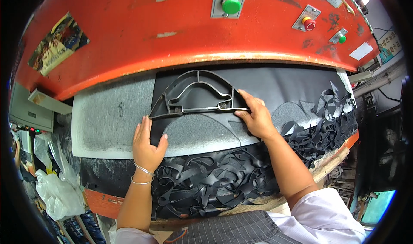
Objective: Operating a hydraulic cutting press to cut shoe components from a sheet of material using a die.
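Note:
A curved metal cutting die [199, 109] with an inner frame lies on a black sheet of leather-like material [275, 82]. My right hand [257, 116] grips its right corner, the thumb on the near edge and the fingers round the far side. At the die's left corner, my left hand [148, 142] touches with its fingertips, thumb spread away and fingers stretched out. Under the sheet is a grey-white cutting board [114, 119]. Next to the die's near edge, a curved cut-out in the sheet bares the board.
The red press body [129, 28] spans the far side, carrying a green button [231, 6] and a red stop button [308, 24]. Black offcuts [215, 179] heap along the near edge and right. A plastic bag [60, 194] hangs at the left; a wooden bar [329, 164] runs along the front.

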Available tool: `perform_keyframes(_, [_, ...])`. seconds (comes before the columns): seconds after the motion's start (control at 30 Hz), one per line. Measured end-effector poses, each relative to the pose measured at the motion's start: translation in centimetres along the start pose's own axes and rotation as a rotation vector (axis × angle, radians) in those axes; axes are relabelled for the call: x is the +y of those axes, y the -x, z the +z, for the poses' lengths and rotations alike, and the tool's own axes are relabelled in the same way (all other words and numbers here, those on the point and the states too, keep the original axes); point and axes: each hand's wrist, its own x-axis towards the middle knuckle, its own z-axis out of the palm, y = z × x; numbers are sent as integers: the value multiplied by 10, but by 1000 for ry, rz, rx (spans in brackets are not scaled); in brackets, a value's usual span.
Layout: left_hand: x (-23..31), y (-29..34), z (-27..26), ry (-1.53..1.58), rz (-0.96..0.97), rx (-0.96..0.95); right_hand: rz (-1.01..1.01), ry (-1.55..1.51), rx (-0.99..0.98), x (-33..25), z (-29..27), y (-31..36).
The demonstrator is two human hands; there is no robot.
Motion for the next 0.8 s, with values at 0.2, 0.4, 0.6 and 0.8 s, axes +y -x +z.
perform_keyframes(0.2, [-1,-2,5,-22,12,30,-65,-17,31,9,1,-3])
perform_keyframes(0.4, [-6,1,5,207,-76,99,-116,64,100,5,-11,12])
perform_keyframes(0.6, [57,-12,-11,443,-120,424,-195,-586,761,70,-124,55])
perform_keyframes(0.8, [263,-44,-47,550,342,-18,-244,-375,1652,79,-307,33])
